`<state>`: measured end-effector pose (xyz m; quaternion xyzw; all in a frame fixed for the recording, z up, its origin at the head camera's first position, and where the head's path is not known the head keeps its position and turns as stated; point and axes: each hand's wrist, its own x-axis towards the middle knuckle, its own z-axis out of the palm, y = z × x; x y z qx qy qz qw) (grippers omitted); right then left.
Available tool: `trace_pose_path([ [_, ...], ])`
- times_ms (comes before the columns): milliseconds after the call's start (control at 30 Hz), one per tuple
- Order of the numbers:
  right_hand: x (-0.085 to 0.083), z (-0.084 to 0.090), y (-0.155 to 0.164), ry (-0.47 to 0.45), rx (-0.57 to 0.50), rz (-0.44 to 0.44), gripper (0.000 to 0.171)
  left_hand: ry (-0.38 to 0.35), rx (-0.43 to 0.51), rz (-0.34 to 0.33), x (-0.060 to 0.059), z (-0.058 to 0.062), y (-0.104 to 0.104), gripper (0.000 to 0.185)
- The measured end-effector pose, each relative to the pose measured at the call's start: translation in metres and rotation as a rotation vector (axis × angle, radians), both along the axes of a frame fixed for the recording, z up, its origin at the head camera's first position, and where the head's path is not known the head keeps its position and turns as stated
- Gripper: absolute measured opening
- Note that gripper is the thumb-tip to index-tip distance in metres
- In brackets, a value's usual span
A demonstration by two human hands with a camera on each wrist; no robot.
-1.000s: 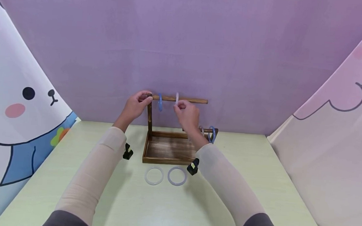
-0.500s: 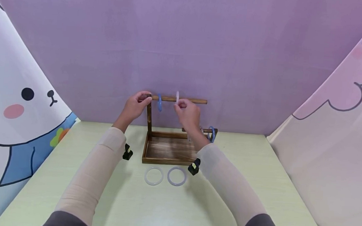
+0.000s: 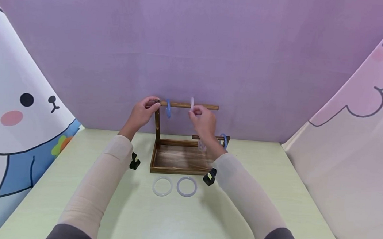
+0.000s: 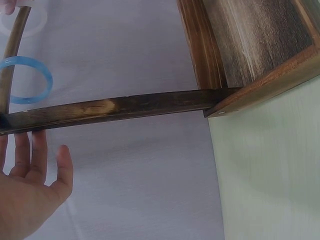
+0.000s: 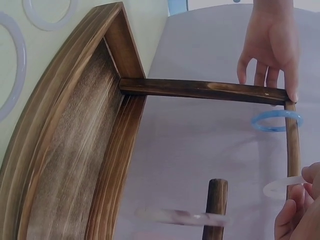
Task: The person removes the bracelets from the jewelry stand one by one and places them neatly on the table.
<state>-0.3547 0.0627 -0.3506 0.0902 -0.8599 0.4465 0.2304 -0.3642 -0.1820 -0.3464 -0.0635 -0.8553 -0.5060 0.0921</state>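
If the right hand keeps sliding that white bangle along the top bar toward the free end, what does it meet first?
Nothing, apparently: between the white bangle pinched by the right hand and the top bar's free end, the bar looks bare. The blue bangle hangs behind, near the left hand.

A plain purple backdrop (image 3: 196, 43) fills the upper middle of the head view, with a white cartoon bunny curtain (image 3: 17, 109) hanging along the left edge and a pink cartoon curtain (image 3: 362, 119) along the right edge. Below them a pale green table (image 3: 178, 221) takes up the lower half of the frame. Two translucent bangles (image 3: 162, 186) lie flat side by side on the table just below the middle of the frame, and a blue bangle (image 3: 224, 140) hangs a little right of centre.
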Motion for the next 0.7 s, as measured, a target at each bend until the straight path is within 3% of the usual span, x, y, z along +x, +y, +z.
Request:
trace_pose_path([
  [700, -0.003, -0.004, 0.022, 0.004, 0.021, -0.028, 0.013, -0.011, 0.003, 0.003, 0.001, -0.001, 0.000, 0.046],
])
